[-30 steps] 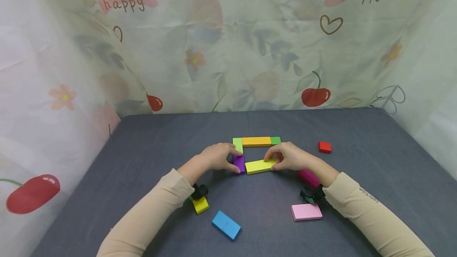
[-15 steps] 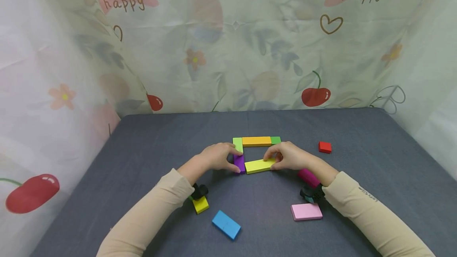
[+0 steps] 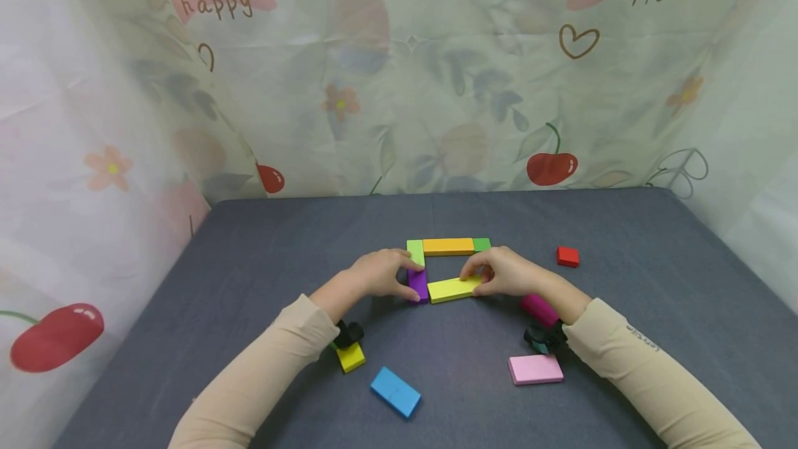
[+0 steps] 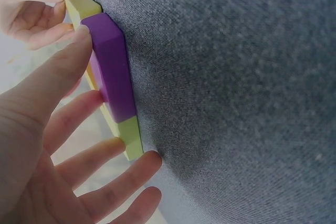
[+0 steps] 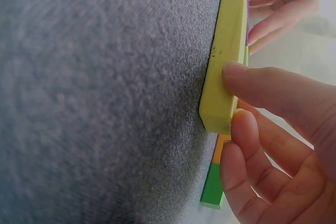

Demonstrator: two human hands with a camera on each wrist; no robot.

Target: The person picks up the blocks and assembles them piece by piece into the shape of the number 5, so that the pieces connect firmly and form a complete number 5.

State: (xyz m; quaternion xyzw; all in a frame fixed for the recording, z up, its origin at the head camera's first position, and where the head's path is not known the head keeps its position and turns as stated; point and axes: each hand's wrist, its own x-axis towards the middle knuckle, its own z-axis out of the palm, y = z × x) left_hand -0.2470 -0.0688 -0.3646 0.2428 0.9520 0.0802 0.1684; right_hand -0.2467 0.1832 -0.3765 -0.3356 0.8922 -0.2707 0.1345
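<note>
My left hand (image 3: 382,273) holds a purple block (image 4: 111,66), its thumb at the block's near end and a fingertip further along. The other fingers spread beside a lime green block (image 4: 130,136), which lies end to end with the purple one. A long yellow block (image 5: 224,56) is pinched between thumb and fingers of my right hand (image 3: 510,273). Its left end sits close beside the purple block's near end, and it slants slightly up to the right. Behind, an orange block (image 3: 447,247) and a green block (image 3: 481,244) continue in a row from the lime one.
On the dark cloth-covered table (image 3: 280,234), a red block (image 3: 567,256) lies to the right. Nearer are a pink block (image 3: 536,370), a blue block (image 3: 395,392) and a small yellow block (image 3: 351,357). A magenta block (image 3: 539,310) is partly hidden under the right wrist.
</note>
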